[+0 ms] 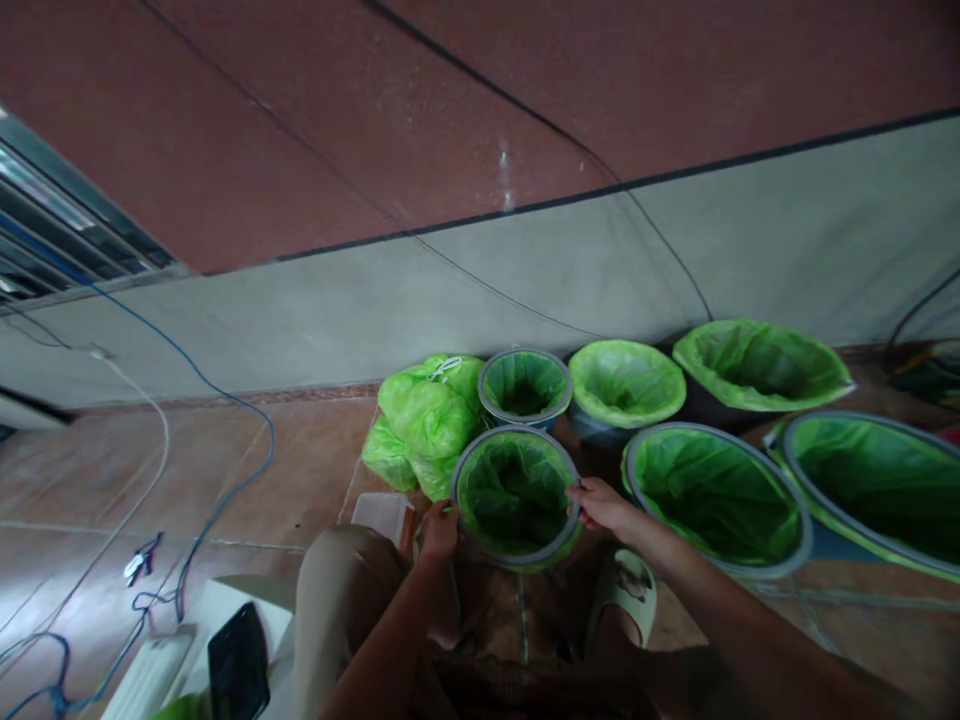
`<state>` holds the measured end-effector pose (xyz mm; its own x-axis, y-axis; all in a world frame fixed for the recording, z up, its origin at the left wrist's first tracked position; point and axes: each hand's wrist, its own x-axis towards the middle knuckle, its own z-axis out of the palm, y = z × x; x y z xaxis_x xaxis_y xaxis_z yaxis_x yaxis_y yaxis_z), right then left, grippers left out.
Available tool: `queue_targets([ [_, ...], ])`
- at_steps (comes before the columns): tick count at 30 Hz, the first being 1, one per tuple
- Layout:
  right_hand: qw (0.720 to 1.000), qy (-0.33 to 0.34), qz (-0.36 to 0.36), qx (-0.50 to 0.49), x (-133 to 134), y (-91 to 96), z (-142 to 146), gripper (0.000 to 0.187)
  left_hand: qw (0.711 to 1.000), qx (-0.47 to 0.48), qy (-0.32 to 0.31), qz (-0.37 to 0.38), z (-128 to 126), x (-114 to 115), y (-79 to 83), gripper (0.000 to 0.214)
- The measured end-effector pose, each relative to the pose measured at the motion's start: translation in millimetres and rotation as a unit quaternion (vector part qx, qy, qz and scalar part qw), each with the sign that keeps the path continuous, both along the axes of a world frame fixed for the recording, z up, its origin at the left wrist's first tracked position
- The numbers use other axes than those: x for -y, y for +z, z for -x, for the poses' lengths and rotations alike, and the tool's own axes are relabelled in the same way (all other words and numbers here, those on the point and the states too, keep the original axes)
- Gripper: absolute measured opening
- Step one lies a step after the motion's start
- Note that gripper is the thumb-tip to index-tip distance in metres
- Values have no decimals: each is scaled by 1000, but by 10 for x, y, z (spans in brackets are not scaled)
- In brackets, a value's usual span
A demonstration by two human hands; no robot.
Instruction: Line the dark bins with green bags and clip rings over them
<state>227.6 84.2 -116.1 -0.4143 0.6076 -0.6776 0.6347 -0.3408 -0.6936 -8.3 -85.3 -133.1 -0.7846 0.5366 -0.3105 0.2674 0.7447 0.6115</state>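
Observation:
A small round bin [516, 556] with a grey ring and a green liner bag stands on the floor just in front of me. My left hand [439, 530] is closed on its left rim. My right hand [604, 503] grips the right rim, fingers curled over the grey ring. The liner hangs down inside the bin, which looks empty.
Several more green-lined bins [716, 495] stand to the right and behind, along a grey wall. A tied green bag bundle [427, 415] lies left of them. A small white box [384, 512], cables [217, 490], a dark phone [238, 662] and my sandal [624, 590] are on the tiled floor.

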Motion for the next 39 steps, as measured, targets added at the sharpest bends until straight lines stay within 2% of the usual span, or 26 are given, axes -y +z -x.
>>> queue_targets([
  [3, 992, 56, -88, 74, -57, -105, 43, 20, 1000, 4, 11, -23, 2, -10, -39, 17],
  [7, 944, 141, -232, 187, -112, -196, 96, 28, 999, 13, 25, -15, 4, -3, -161, 20],
  [10, 918, 180, -275, 219, -110, -231, 104, 38, 1000, 2, 22, -10, -13, 7, -250, 22],
  [14, 904, 219, -279, 240, -91, -244, 97, 42, 1000, -25, 9, 11, -33, 22, -284, 19],
  [20, 897, 250, -268, 248, -118, -283, 103, 37, 998, -33, -26, 45, -49, 41, -299, 18],
  [24, 891, 252, -270, 264, -135, -301, 103, 37, 997, -37, -42, 56, -75, 51, -302, 17],
  [31, 889, 257, -261, 276, -138, -303, 122, 37, 996, -34, -42, 75, -111, 35, -213, 19],
  [39, 896, 247, -245, 277, -137, -290, 139, 36, 996, -8, -52, 69, -123, 51, -193, 21],
])
